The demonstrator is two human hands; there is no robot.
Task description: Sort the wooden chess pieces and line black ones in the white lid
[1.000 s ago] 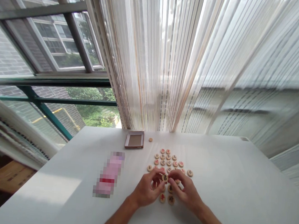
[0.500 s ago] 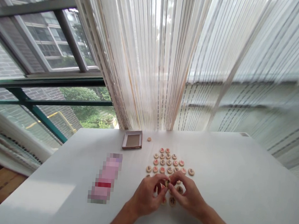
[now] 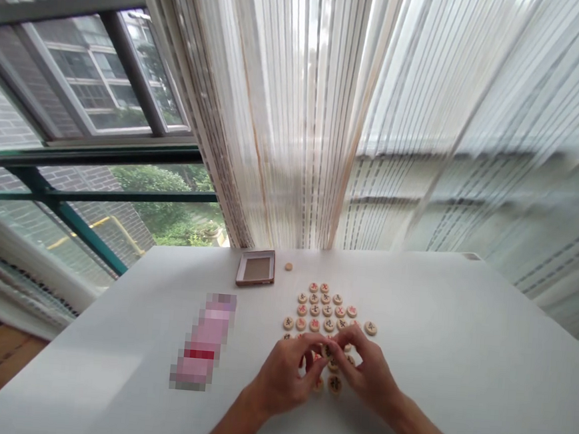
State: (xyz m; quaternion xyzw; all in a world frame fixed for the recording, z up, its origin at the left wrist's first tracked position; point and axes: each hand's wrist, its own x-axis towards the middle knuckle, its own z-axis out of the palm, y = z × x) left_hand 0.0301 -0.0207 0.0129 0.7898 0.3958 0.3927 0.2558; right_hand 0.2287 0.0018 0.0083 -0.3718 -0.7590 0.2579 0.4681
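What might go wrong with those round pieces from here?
The held piece, between the left hand and right hand, might slip and knock the laid-out pieces out of their rows. Both hands also block the view of some pieces, so one could get nudged unnoticed.

Striped curtains (image 3: pixel 288 110) (sheer), white table (image 3: pixel 459 351)

1 head-worn camera looks forward, down over the table (image 3: pixel 433 362).

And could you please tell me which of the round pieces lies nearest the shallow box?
It's the lone piece just right of the box, near the far edge of the table; the other pieces are gathered nearer the camera.
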